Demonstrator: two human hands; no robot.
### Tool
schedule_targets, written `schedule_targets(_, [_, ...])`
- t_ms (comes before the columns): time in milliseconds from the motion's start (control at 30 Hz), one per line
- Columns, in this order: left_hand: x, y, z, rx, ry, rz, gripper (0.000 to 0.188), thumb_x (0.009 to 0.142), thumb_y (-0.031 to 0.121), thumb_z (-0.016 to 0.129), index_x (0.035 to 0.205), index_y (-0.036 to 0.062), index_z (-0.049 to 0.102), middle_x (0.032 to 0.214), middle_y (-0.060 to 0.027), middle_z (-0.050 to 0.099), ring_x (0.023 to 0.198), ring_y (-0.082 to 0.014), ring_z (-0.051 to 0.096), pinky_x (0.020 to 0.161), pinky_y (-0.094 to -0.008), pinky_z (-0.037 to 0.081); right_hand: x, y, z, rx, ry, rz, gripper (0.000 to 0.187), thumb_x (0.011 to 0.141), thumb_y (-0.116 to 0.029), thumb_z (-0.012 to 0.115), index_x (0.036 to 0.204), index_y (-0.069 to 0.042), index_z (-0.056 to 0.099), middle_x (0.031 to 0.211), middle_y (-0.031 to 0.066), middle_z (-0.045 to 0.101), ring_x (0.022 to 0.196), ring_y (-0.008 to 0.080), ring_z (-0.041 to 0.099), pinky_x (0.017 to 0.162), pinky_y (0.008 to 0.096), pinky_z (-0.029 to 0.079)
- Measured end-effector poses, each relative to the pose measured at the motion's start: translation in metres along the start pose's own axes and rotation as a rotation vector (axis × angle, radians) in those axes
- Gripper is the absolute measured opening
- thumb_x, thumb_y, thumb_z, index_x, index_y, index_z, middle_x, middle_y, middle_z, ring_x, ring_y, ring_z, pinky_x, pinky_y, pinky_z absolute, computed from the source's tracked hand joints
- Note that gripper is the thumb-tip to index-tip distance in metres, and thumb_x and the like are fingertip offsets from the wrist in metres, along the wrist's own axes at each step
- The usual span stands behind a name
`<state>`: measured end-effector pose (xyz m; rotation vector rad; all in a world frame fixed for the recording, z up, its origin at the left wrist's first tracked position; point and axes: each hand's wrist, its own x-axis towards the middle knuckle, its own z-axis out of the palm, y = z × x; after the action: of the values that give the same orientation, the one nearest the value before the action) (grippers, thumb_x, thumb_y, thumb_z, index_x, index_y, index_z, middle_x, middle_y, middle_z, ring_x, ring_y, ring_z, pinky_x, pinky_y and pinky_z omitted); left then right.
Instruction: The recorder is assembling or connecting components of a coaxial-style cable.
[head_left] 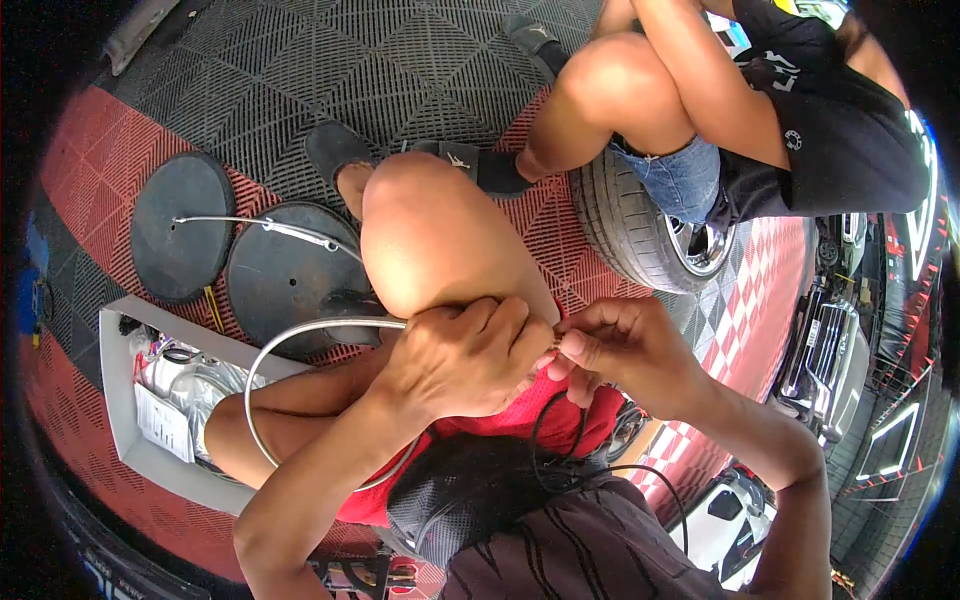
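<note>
Above my lap, my left hand [470, 355] is closed round a silvery braided hose [262, 365]. The hose leaves the fist toward the left and loops back down over my left forearm's side to my lap. Close beside it, my right hand [630, 355] pinches a small brass-coloured piece [558, 342] between thumb and fingers. Most of that piece is hidden by the fingertips, so I cannot tell whether it is joined to the hose. A thin black cable [640, 468] curves across my lap below the right hand.
Two round black discs [180, 228] lie on the floor at left, a second braided line [295, 232] across them. A yellow-handled tool [214, 308] lies beside them. An open box [122, 400] holds bagged parts. Another person [760, 110] sits on a wheel [625, 220] at upper right.
</note>
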<state>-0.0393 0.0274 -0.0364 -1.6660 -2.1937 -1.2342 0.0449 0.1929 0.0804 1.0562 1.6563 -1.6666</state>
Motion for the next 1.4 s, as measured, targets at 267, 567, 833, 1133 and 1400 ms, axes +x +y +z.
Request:
schedule_targets(267, [-0.005,-0.005,-0.003,-0.05,0.008,0.012,0.015,0.072,0.023,0.063,0.078,0.0126,0.053,0.074,-0.0001,0.05,0.06,-0.0112,0.056,0.045,-0.0284,0.046,0.005,0.012,-0.013,0.05,-0.236,-0.126,0.036,0.102,-0.016,0.048,0.124,0.012,0.053,0.095,0.0183,0.071,0.073,0.0194,0.069,0.066,0.0306,0.057])
schedule_targets(567, [-0.01,-0.011,-0.007,-0.046,-0.028,0.044,0.012,0.071,0.019,0.063,0.079,0.0127,0.058,0.074,0.0025,0.05,0.061,-0.0087,0.055,0.044,-0.0265,0.045,0.02,0.022,-0.017,-0.269,-0.26,-0.483,0.04,0.096,-0.03,0.06,0.095,0.009,0.067,0.077,0.0131,0.07,0.061,0.0151,0.066,0.054,0.0272,0.054])
schedule_targets(833, [-0.014,-0.022,-0.011,-0.004,0.02,0.056,0.01,0.07,0.018,0.063,0.073,0.0153,0.055,0.071,0.005,0.048,0.055,-0.007,0.05,0.044,-0.0238,0.04,0.048,0.028,-0.01,-0.135,-0.355,-0.505,0.038,0.094,-0.029,0.063,0.095,0.008,0.069,0.071,0.0128,0.069,0.058,0.0182,0.068,0.054,0.0282,0.054])
schedule_targets(1133, [-0.009,-0.029,-0.011,0.048,0.026,0.058,0.02,0.074,0.019,0.065,0.067,0.0156,0.046,0.062,0.0073,0.044,0.05,-0.0051,0.047,0.043,-0.0239,0.036,0.071,0.034,-0.012,-0.155,-0.461,-0.571,0.03,0.09,-0.018,0.067,0.107,0.006,0.067,0.074,0.0105,0.07,0.068,0.0168,0.071,0.062,0.0294,0.056])
schedule_targets(1400, [-0.001,-0.023,-0.021,0.112,-0.2,0.071,0.015,0.078,0.021,0.064,0.071,0.0152,0.053,0.065,0.0072,0.047,0.051,-0.0042,0.047,0.042,-0.0232,0.034,0.073,0.032,-0.023,-0.07,-0.477,-0.551,0.029,0.087,-0.019,0.071,0.108,0.001,0.069,0.089,0.0105,0.074,0.077,0.0181,0.072,0.075,0.0307,0.056])
